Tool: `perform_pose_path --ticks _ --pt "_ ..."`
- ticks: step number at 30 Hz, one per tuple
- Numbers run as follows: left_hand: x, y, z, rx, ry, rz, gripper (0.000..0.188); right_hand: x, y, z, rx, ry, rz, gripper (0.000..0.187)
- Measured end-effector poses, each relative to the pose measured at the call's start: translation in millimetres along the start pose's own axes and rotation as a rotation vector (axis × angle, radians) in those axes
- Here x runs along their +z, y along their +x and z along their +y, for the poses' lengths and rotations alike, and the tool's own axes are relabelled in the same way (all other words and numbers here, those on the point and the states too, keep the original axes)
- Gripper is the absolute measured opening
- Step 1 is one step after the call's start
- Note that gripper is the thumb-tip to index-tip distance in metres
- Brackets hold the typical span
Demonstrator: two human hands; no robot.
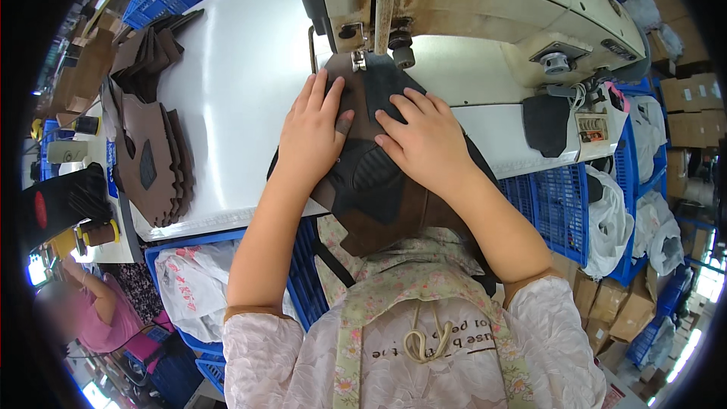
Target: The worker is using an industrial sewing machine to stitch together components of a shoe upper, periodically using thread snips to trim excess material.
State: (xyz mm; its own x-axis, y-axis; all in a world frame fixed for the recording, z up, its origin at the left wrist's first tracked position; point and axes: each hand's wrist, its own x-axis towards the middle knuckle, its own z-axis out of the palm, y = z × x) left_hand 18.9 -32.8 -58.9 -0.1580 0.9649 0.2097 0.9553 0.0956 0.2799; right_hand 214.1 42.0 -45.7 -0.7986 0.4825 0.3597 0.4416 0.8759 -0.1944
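Observation:
A brown and black leather-like piece [371,174] lies on the white table under the presser foot [358,60] of a cream sewing machine [485,7]. Its near part hangs over the table's front edge toward my lap. My left hand [312,129] rests flat on the brown side, fingers stretched toward the foot. Flat on the dark side lies my right hand [425,136], its fingers spread. Both hands press the piece from above and grip nothing. The needle tip is too small to make out.
Stacks of cut brown pieces [151,159] lie at the table's left. A black piece [545,125] sits at the right by the machine base. Blue crates [556,208] with white bags stand below on both sides. Another person [113,303] in pink is at the far left.

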Motion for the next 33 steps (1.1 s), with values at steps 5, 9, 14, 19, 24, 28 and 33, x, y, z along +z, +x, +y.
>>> perform_pose_path --ticks 5,9,14,19,24,28,33 --pt "2 6 -3 0.007 -0.012 0.01 0.05 -1 7 3 -0.001 -0.005 0.004 0.032" --pt "4 11 -4 0.009 -0.019 0.022 0.05 -1 11 6 -0.007 -0.022 0.001 0.031" --pt "7 17 -10 -0.002 -0.028 0.037 0.049 -1 20 9 -0.017 -0.024 0.004 0.03" --pt "7 23 -11 0.011 -0.04 0.053 0.048 0 25 13 -0.013 -0.051 0.011 0.03" --pt "11 28 -16 0.022 -0.034 0.076 0.046 -1 30 12 0.023 -0.035 -0.035 0.029" --pt "15 33 -19 0.043 -0.006 0.098 0.042 -1 33 8 0.059 -0.091 -0.045 0.028" --pt "18 41 -24 0.021 0.033 0.057 0.047 7 32 9 0.073 -0.073 0.038 0.027"
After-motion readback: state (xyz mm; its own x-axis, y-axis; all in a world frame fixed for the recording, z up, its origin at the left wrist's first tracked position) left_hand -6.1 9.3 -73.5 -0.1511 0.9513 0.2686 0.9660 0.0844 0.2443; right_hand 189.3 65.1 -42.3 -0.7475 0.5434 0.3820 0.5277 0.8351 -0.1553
